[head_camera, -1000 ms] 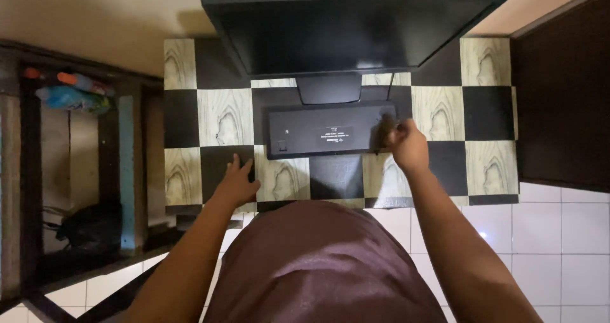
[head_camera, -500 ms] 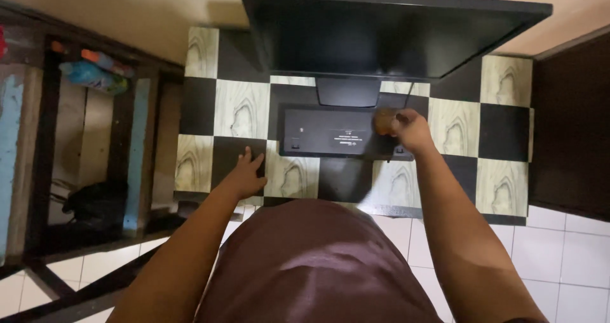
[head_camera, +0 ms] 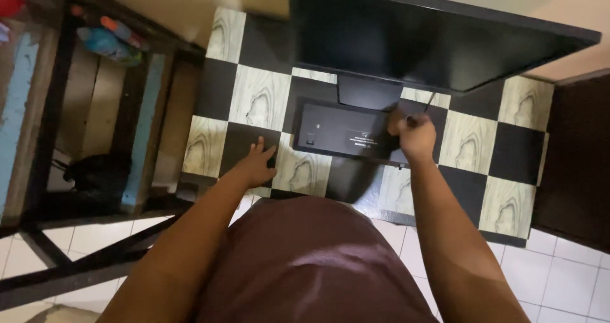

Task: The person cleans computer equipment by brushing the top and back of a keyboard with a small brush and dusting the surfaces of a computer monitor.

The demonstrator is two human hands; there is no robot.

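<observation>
- Two hands are seen over a chequered desk [head_camera: 260, 97]; the left hand [head_camera: 255, 164] is laid flat, fingers spread, holding nothing.
- Farther out, the right hand [head_camera: 416, 135] is closed around a small, unclear object.
- Just left of that hand, a flat black box [head_camera: 340, 131] is laid.
- Beyond it, a dark monitor [head_camera: 419, 40] is stood.

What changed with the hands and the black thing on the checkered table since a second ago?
The right hand slid a little along the end of the flat black device toward the monitor stand; whether it grips something small is unclear. The left hand stayed flat on the checkered table. The device and monitor kept their places; only the view shifted.
</observation>
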